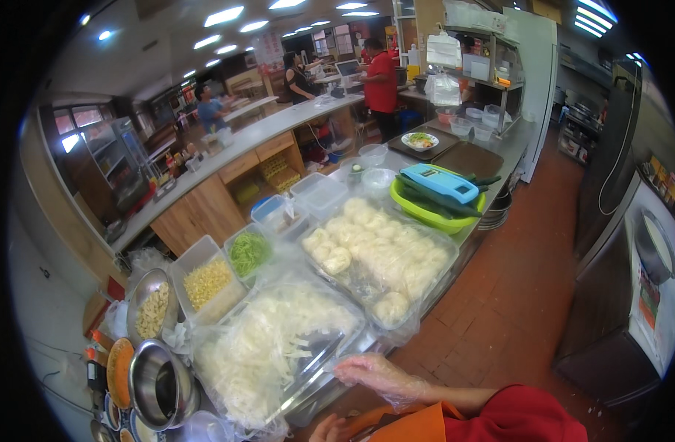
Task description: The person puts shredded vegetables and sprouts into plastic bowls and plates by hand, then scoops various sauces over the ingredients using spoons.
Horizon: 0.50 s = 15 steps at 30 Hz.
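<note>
A clear plastic glove covers my right hand (370,373), which is at the near edge of a metal tray (315,353) of flat white noodles (260,342) under a plastic sheet. Its fingers are close together near the sheet; whether they pinch it is unclear. My left hand (329,428) shows only partly at the bottom edge, apparently ungloved, close to the orange apron. Beyond the noodles, a second tray holds round pale noodle bundles (370,237) beneath plastic film. To the left are containers of bean sprouts (206,282) and shredded green vegetable (249,251).
Steel bowls (160,381) and sauce dishes crowd the counter's left end. A green basin (437,218) holds cucumbers and a blue slicer (440,182). Farther back, a bowl of food (420,141) stands on a brown tray. Several people are beyond, one in a red shirt (380,80).
</note>
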{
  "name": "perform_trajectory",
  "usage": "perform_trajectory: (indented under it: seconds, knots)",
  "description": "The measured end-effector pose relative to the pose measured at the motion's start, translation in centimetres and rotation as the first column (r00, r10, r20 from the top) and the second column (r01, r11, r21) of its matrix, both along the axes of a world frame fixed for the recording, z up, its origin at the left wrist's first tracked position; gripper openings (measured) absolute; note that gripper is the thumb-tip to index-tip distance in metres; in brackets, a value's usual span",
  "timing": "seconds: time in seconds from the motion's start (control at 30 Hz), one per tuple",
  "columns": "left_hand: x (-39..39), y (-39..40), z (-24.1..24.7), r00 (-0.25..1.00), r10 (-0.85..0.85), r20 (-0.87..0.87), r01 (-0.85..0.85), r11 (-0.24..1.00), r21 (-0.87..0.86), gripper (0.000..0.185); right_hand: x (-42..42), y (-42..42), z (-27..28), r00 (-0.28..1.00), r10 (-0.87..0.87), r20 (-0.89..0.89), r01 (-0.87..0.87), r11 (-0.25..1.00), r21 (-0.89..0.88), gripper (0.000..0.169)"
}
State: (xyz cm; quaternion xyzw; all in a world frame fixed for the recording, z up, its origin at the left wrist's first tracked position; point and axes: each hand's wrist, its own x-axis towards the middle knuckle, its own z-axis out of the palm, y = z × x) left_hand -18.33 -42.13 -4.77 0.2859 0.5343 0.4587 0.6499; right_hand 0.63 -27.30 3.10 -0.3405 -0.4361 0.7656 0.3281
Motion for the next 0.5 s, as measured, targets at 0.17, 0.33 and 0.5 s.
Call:
perform_trajectory:
  seconds: [0.17,0.33,0.5]
  knots:
    - [-0.1,0.0,-0.6,1.0,0.014,0.004,-0.014,1.0,0.01,0.039,-0.2,0.3,-0.7,1.0,0.009,0.007,-0.009,1.0,0.016,0.027]
    - [-0.2,-0.1,-0.7,1.0,0.029,0.011,-0.029,1.0,0.011,0.039,-0.7,0.3,-0.9,1.0,-0.002,-0.002,0.002,0.998,0.06,0.029]
    - [-0.2,-0.6,-0.8,0.997,0.07,0.037,-0.07,0.998,0.0,0.039,-1.1,0.1,-0.8,1.0,0.019,-0.007,-0.018,1.0,0.019,0.027]
